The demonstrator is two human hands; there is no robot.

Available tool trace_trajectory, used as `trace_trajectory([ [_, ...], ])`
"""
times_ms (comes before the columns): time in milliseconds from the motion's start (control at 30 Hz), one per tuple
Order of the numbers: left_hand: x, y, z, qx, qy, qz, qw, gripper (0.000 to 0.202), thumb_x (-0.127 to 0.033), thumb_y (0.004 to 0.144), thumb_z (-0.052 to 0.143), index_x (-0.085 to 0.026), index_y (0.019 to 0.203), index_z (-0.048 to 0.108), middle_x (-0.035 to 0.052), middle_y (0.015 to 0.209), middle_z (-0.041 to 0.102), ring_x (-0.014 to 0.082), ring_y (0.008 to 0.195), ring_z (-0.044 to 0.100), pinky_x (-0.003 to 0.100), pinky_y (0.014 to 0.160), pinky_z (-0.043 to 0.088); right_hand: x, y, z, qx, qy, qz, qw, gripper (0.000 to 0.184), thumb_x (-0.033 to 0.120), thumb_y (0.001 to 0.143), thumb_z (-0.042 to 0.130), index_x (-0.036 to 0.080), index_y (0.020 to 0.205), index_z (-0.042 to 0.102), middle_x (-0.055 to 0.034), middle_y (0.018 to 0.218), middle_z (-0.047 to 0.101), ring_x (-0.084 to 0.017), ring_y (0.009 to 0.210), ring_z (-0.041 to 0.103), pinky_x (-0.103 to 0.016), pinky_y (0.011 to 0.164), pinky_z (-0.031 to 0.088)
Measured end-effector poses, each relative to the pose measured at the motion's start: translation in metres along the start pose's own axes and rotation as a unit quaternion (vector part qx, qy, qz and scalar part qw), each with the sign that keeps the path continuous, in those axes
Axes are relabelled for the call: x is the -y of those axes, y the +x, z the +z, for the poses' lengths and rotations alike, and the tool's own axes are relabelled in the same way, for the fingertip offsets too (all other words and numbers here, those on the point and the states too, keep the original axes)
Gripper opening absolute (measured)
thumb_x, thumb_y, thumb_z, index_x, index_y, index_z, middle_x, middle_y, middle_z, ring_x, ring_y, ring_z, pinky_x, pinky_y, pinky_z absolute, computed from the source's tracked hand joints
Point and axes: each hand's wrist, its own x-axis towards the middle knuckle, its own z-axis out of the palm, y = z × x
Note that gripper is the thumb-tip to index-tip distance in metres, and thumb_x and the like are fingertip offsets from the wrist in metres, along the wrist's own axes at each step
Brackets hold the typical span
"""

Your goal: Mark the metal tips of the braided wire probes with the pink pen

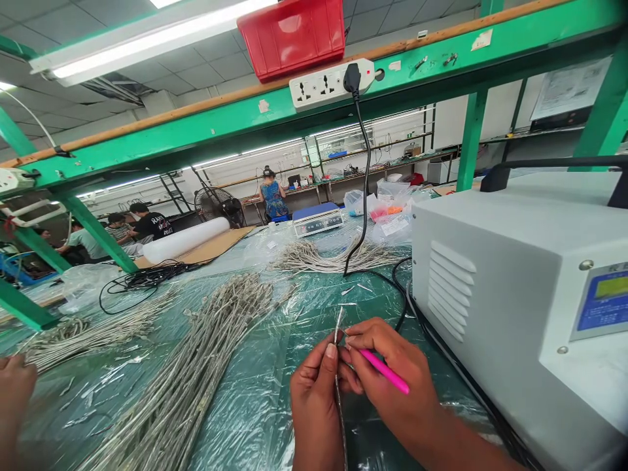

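The grip of the left hand [316, 383] is pinching a thin braided cable [338, 409] near its pale upper end, between thumb and fingers. The right hand [395, 369] is holding a pink pen-like tool [385, 371], and its fingertips are meeting the left ones at the cable. In my judgement, the person is working on this cable end; the next move seems to be calling for a steady hold and a fine touch of the tool's tip, which the fingers are hiding. Below, the table [260, 392] is carrying plastic film. To the left, a big cable bundle [196, 353] is lying, and another person's hand [17, 389] is showing at the edge. The grey machine [490, 261] is limiting the right side. Farther, a black power cord [366, 163] is hanging before a second bundle [333, 255] and a weighing scale [318, 219].
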Motion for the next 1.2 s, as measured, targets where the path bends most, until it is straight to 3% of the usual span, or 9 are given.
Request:
trace_trajectory([
  [167, -0.001, 0.000, -0.002, 0.003, 0.030, 0.003, 1.000, 0.024, -0.033, 0.081, 0.074, -0.014, 0.095, 0.078, 0.0036, 0.071, 0.069, 0.0079, 0.047, 0.054, 0.020, 0.051, 0.044, -0.005, -0.003, -0.001, -0.015, -0.002, 0.028, 1.000, 0.021, 0.003, 0.087, 0.051, 0.022, 0.086, 0.058, -0.0035, 0.087, 0.064, -0.017, 0.086, 0.068, -0.024, 0.066, 0.057],
  [300, -0.002, -0.005, 0.003, -0.006, 0.017, -0.006, 1.000, 0.025, -0.033, 0.078, 0.076, -0.014, 0.094, 0.077, 0.0025, 0.072, 0.068, 0.0088, 0.045, 0.055, 0.024, 0.052, 0.051, -0.012, 0.001, -0.005, -0.026, -0.007, 0.048, 0.998, 0.019, 0.005, 0.089, 0.052, 0.023, 0.088, 0.059, -0.0034, 0.090, 0.064, -0.016, 0.082, 0.066, -0.026, 0.066, 0.057],
  [467, -0.003, -0.008, 0.009, -0.024, 0.005, 0.021, 0.999, 0.042, -0.031, 0.078, 0.076, -0.017, 0.116, 0.064, 0.0026, 0.069, 0.070, 0.0106, 0.037, 0.052, 0.032, 0.047, 0.055, -0.020, 0.009, -0.012, -0.080, -0.035, 0.069, 0.994, 0.016, 0.007, 0.089, 0.054, 0.022, 0.084, 0.058, -0.0030, 0.090, 0.062, -0.015, 0.076, 0.065, -0.029, 0.068, 0.057],
  [567, -0.001, -0.006, 0.006, -0.010, -0.007, 0.029, 1.000, 0.039, -0.029, 0.080, 0.075, -0.020, 0.114, 0.058, 0.0020, 0.067, 0.071, 0.0101, 0.037, 0.052, 0.026, 0.046, 0.051, -0.015, 0.008, -0.009, -0.057, -0.012, 0.023, 0.998, 0.019, 0.004, 0.087, 0.055, 0.022, 0.086, 0.058, -0.0026, 0.089, 0.064, -0.016, 0.082, 0.065, -0.028, 0.069, 0.057],
  [733, 0.003, -0.001, -0.004, 0.007, -0.006, 0.031, 0.999, 0.023, -0.029, 0.084, 0.072, -0.016, 0.103, 0.066, -0.0040, 0.045, 0.058, 0.0076, 0.040, 0.051, 0.016, 0.046, 0.039, -0.002, 0.002, -0.005, 0.002, 0.006, -0.051, 0.999, 0.021, 0.001, 0.085, 0.058, 0.021, 0.086, 0.056, -0.0033, 0.087, 0.065, -0.015, 0.082, 0.067, -0.026, 0.069, 0.055],
  [1067, 0.001, 0.000, -0.003, -0.024, -0.028, 0.025, 0.999, 0.024, -0.030, 0.075, 0.081, -0.017, 0.094, 0.075, -0.0010, 0.056, 0.065, 0.0095, 0.047, 0.057, 0.019, 0.050, 0.043, 0.002, 0.001, -0.004, 0.031, 0.026, -0.059, 0.997, 0.027, -0.006, 0.080, 0.053, 0.020, 0.088, 0.054, -0.0031, 0.086, 0.066, -0.013, 0.075, 0.065, -0.024, 0.065, 0.053],
  [1200, 0.001, 0.000, -0.003, -0.019, -0.029, 0.024, 0.999, 0.022, -0.029, 0.076, 0.081, -0.018, 0.094, 0.076, -0.0018, 0.051, 0.063, 0.0108, 0.047, 0.059, 0.019, 0.049, 0.043, 0.003, 0.001, -0.003, 0.035, 0.036, -0.054, 0.997, 0.027, -0.006, 0.080, 0.053, 0.020, 0.088, 0.053, -0.0034, 0.088, 0.066, -0.013, 0.075, 0.065, -0.023, 0.064, 0.052],
])
